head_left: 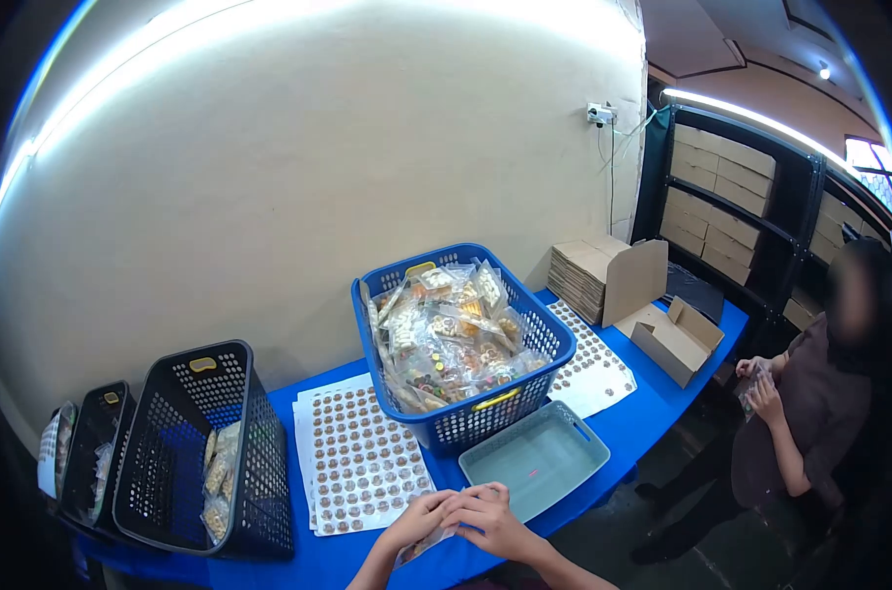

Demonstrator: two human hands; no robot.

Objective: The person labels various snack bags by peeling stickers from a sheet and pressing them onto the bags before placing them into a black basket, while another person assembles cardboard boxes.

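Both my hands are together near the front edge of the table, over a small clear plastic packet (424, 547). My left hand (421, 519) is closed on the packet, whose lower part hangs out below it. My right hand (493, 523) overlaps the left one, fingers bent and pressed at the packet's upper part, which they mostly hide. Just left lie sheets of round brown stickers (362, 457). Right behind my hands sits a shallow grey-green tray (554, 447) with a small pink bit in it. Beyond stands a blue basket (436, 430) heaped with clear packets (451, 329) of mixed pieces.
A dark basket (269, 462) holding a few packets (222, 472) stands left, with smaller dark bins (97, 452) beside it. Flat cardboard (578, 280), an open box (677, 339) and another sticker sheet (598, 369) lie right. A person (790, 423) stands at right, holding a packet.
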